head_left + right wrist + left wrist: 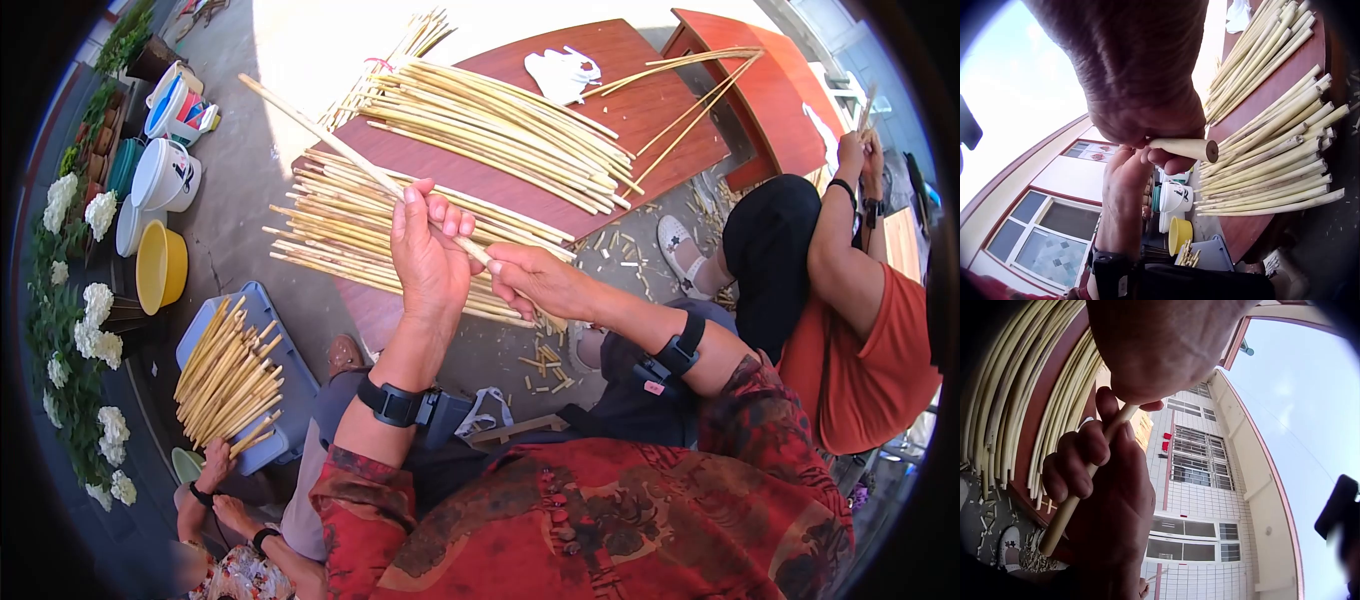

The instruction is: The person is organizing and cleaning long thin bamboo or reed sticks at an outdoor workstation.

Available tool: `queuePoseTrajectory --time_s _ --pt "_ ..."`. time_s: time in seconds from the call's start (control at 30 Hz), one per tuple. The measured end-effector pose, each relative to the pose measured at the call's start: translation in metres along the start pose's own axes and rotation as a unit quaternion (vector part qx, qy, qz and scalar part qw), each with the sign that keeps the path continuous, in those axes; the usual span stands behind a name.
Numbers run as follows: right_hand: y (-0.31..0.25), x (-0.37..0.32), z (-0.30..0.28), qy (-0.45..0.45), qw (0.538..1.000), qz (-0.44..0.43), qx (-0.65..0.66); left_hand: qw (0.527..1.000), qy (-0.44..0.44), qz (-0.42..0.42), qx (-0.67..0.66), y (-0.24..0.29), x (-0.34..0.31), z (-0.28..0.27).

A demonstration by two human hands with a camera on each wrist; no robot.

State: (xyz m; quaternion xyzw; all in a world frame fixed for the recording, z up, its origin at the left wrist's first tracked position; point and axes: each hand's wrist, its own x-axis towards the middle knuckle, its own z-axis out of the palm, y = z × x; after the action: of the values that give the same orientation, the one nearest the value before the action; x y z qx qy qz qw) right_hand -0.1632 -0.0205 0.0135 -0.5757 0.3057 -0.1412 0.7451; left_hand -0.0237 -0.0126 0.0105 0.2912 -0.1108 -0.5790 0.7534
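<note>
A long pale stalk (335,145) is held in both hands, running from the upper left down to the right hand. The left hand (432,250) has its fingers curled round it, palm up. Close beside it, the right hand (545,280) pinches the stalk near its lower end. In the right wrist view the cut end of the stalk (1194,149) sticks out past the right fingers. Beneath the hands lies a pile of stalks (330,235), with a second pile (500,125) farther back on the reddish table (610,60).
Short cut pieces (545,365) litter the ground. At the left are a blue-grey tub (285,350) with short stalks, a yellow basin (162,267), white buckets (165,175) and white flowers (97,325). One person (850,350) sits at the right, another (245,570) at the lower left.
</note>
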Motion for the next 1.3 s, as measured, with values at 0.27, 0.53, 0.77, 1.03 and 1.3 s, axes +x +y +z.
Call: queuePoseTrajectory --time_s 0.27,0.53,0.77,1.03,1.3 --pt "0.002 -0.008 0.001 0.122 0.954 -0.052 -0.27 0.998 0.028 -0.019 0.045 0.002 0.008 -0.01" --pt "0.013 -0.018 0.004 0.035 0.986 -0.016 -0.16 0.992 0.092 0.084 -0.017 0.067 0.037 -0.019" --pt "0.001 -0.018 0.005 -0.019 0.993 0.067 0.095 0.997 0.018 0.076 0.002 0.056 0.032 -0.016" --pt "-0.003 -0.013 -0.001 0.004 0.944 0.085 0.318 0.988 -0.064 -0.115 0.082 -0.006 -0.019 0.0" --pt "-0.004 -0.014 0.004 0.113 0.98 0.041 0.158 0.981 -0.068 -0.102 0.152 -0.016 -0.019 -0.005"
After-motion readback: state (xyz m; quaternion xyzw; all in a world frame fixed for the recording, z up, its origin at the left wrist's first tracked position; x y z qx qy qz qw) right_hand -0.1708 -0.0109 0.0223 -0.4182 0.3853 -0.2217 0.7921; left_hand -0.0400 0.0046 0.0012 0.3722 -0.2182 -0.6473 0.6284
